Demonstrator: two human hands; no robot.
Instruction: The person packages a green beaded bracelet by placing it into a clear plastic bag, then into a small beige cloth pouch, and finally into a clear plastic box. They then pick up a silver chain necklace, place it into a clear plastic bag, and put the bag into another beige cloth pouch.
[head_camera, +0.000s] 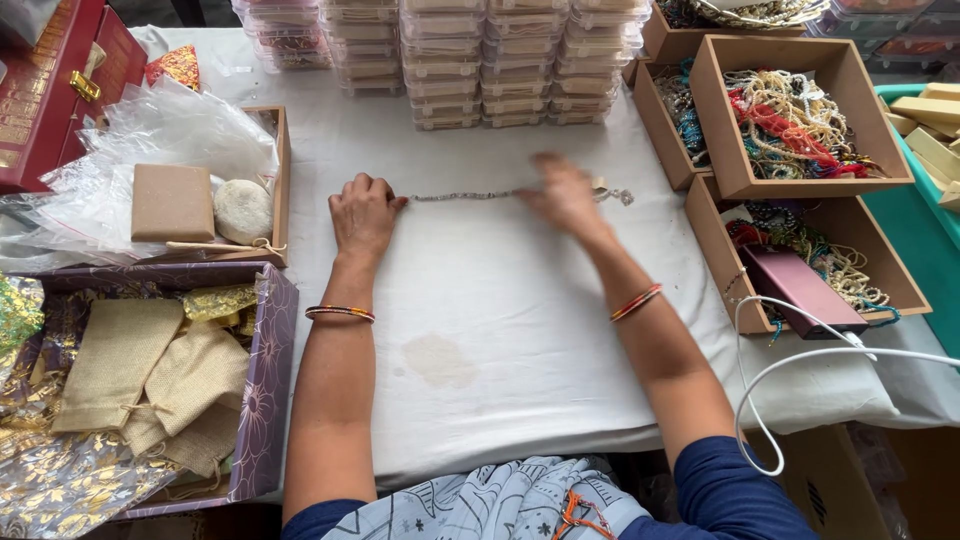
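A thin silver chain (462, 196) lies stretched straight across the white cloth (500, 300). My left hand (364, 212) is closed in a loose fist and pinches the chain's left end. My right hand (563, 195) is blurred with motion over the chain's right end, where a small tag and clasp (612, 192) stick out past the fingers. Whether the right hand grips the chain I cannot tell. Both wrists wear thin coloured bangles.
Stacks of clear plastic boxes (490, 60) stand at the back. Wooden trays of beaded jewellery (800, 120) and a maroon box (800, 290) are on the right, with a white cable (800, 360). At left are a tray with plastic bags (160, 170) and a purple box of burlap pouches (160, 380).
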